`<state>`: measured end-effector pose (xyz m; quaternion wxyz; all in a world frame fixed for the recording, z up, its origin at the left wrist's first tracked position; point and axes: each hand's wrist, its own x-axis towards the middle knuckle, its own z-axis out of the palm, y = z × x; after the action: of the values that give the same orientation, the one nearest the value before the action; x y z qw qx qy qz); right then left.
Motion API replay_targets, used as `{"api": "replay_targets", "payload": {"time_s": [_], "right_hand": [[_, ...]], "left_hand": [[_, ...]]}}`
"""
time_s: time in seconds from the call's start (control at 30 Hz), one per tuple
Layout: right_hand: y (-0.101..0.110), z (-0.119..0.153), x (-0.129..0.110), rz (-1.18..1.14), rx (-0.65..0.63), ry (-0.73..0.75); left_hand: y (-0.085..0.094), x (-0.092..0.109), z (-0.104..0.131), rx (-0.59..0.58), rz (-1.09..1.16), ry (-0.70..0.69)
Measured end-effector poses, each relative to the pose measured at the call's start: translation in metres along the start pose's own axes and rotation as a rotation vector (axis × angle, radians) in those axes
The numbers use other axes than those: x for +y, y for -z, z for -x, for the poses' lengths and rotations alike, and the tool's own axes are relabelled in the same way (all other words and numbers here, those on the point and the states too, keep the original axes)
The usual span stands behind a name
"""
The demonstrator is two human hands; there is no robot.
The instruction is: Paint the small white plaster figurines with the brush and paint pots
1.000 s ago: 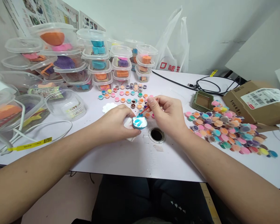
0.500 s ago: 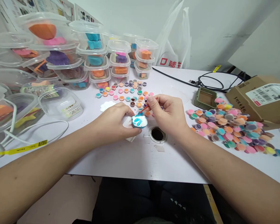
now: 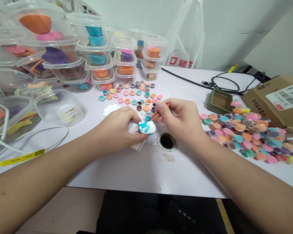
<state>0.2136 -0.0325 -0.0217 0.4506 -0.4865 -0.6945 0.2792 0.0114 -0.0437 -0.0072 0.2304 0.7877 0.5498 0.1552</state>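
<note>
My left hand [image 3: 122,128] pinches a small white figure [image 3: 147,127] streaked with blue paint, held just over the table. Thumb and fingers close on its left side. A thin red paintbrush [image 3: 155,115] is between the thumb and fingers of my right hand [image 3: 180,118]; its tip is at the figure's upper edge. Under the left hand lies a white tissue [image 3: 138,145]. Beyond the hands, strips of small paint pots [image 3: 132,93] in many colours lie on the table, partly hidden by my right hand. A white flower-shaped palette [image 3: 111,110] sits behind my left hand.
Stacked clear plastic boxes [image 3: 97,48] with coloured pieces fill the back left. A heap of paint pots [image 3: 249,133], a green tray [image 3: 219,101] and a cardboard box [image 3: 275,100] stand right. A round cable hole [image 3: 167,142] opens in the table [image 3: 127,172].
The brush tip has shifted a little along the figure's upper edge, and more blue streaks show on its white surface. The camera view has moved slightly.
</note>
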Motion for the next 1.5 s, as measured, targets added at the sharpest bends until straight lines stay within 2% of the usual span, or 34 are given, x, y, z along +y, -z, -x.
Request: {"api": "replay_targets", "payload": {"time_s": [0.13, 0.37, 0.57, 0.8, 0.93, 1.1, 1.27, 1.37, 1.5], "right_hand": [[-0.002, 0.001, -0.001, -0.088, 0.038, -0.005], [0.001, 0.001, 0.008, -0.060, -0.033, -0.053], [0.005, 0.002, -0.001, -0.082, 0.071, -0.040], [0.007, 0.003, 0.004, -0.023, -0.027, -0.052], [0.013, 0.004, 0.002, -0.008, -0.007, -0.036], [0.008, 0.003, 0.000, -0.129, 0.016, -0.033], [0.009, 0.002, 0.003, 0.045, -0.052, -0.029], [0.014, 0.000, -0.001, 0.057, -0.003, 0.005], [0.015, -0.001, -0.007, -0.026, 0.152, 0.034]], "left_hand": [[0.000, 0.000, 0.000, -0.006, 0.001, 0.000], [0.001, 0.000, 0.001, -0.014, 0.018, 0.010], [0.001, 0.001, 0.002, -0.002, 0.021, -0.033], [-0.001, -0.001, 0.001, 0.011, 0.004, -0.062], [0.000, -0.001, 0.001, 0.011, 0.009, -0.077], [0.001, 0.003, 0.002, 0.004, -0.001, -0.062], [0.001, 0.003, 0.002, 0.005, 0.001, -0.061], [0.001, 0.002, 0.002, 0.007, 0.008, -0.075], [0.001, 0.002, 0.001, -0.010, 0.008, -0.053]]}}
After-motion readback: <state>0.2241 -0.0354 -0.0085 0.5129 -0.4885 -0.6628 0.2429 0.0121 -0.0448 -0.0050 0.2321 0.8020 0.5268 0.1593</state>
